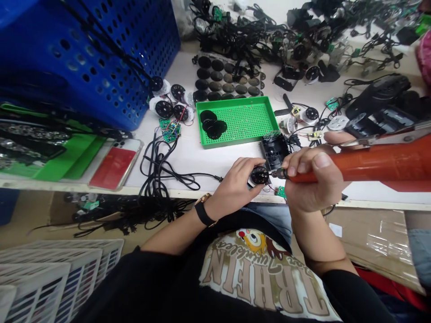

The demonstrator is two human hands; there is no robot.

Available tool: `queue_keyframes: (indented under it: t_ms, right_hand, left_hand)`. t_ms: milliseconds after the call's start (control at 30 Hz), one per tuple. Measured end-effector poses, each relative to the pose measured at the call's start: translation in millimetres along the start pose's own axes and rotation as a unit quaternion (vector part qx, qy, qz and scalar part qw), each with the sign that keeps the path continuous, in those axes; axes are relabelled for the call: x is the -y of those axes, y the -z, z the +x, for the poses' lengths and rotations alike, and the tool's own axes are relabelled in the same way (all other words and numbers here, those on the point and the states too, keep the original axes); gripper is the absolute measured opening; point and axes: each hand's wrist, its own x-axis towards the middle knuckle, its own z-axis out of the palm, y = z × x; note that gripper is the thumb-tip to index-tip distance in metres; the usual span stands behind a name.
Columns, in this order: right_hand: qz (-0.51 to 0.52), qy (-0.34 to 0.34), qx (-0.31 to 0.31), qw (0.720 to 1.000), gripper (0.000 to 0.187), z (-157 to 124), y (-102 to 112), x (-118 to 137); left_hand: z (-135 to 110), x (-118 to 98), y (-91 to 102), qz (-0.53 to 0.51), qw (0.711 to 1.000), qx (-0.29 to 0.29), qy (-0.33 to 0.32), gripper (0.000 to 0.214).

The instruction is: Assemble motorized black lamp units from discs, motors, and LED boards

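Observation:
My left hand (238,180) is closed around a small round black part (259,175) with holes in its face, near the front edge of the table. In my right hand (314,177) is an orange power screwdriver (373,161), lying roughly level, its bit pointing left. The tip of the bit is at the right side of the round part; whether it touches a screw is too small to tell. Just behind the part lies an open black plastic housing (274,150). A small green circuit board (280,191) with thin wires sits beside my right wrist.
A green perforated tray (238,141) holds black discs (215,129) and tiny screws. Coiled black cables (161,166) and a red phone (116,166) lie left. A blue crate (134,63) stands back left. Tangled cables and motor parts (249,36) cover the back; black housings (377,94) lie right.

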Motion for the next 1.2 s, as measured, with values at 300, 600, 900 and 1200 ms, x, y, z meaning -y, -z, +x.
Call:
queue_keyframes:
  t_ms: [300, 600, 900, 1200]
  right_hand:
    - [-0.008, 0.024, 0.007, 1.0, 0.016, -2.3, 0.4, -4.6]
    - [0.012, 0.027, 0.03, 0.999, 0.021, -4.8, 1.1, -7.3]
    - [-0.009, 0.043, 0.067, 0.997, 0.012, -4.9, -0.7, -8.9]
    - [-0.012, 0.052, 0.074, 0.996, 0.016, -5.2, -0.7, -8.7]
  left_hand:
    - [-1.4, 2.3, -2.0, -0.006, 1.0, -0.007, -0.006, 0.054]
    - [-2.9, 3.3, -2.5, -0.004, 1.0, -0.011, -0.005, 0.054]
    - [-3.2, 1.7, -2.5, -0.004, 1.0, -0.009, -0.001, 0.048]
    - [-2.5, 1.7, -2.0, -0.007, 1.0, -0.007, -0.002, 0.047]
